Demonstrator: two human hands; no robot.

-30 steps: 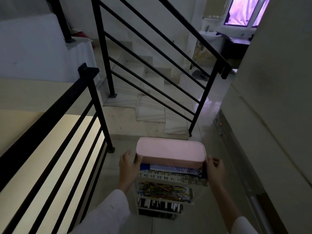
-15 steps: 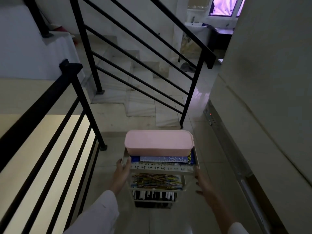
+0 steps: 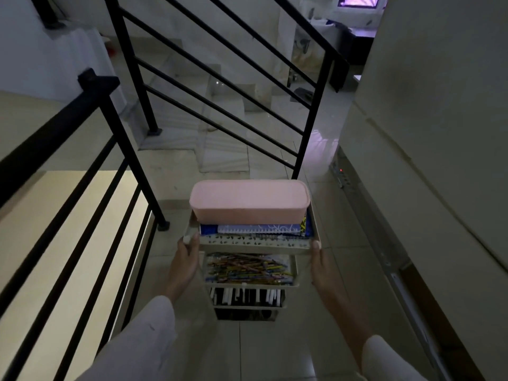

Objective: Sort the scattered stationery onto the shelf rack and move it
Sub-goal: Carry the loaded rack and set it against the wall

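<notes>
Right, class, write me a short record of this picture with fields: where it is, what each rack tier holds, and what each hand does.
Place: tiled floor beside a black metal stair railing
Light: dim
Top tier: pink lidded plastic box on spiral-bound notebooks
Middle tier: loose coloured pencils
Bottom tier: black and white pens
Left hand: holds the left rim of the pale three-tier shelf rack
Right hand: holds its right rim

Dim home stairwell landing. Black metal stair railing (image 3: 314,119) flanks white marble steps (image 3: 225,158) above glossy pale floor tiles (image 3: 324,243). A purple-lit window (image 3: 357,0) shows in a room beyond.
</notes>
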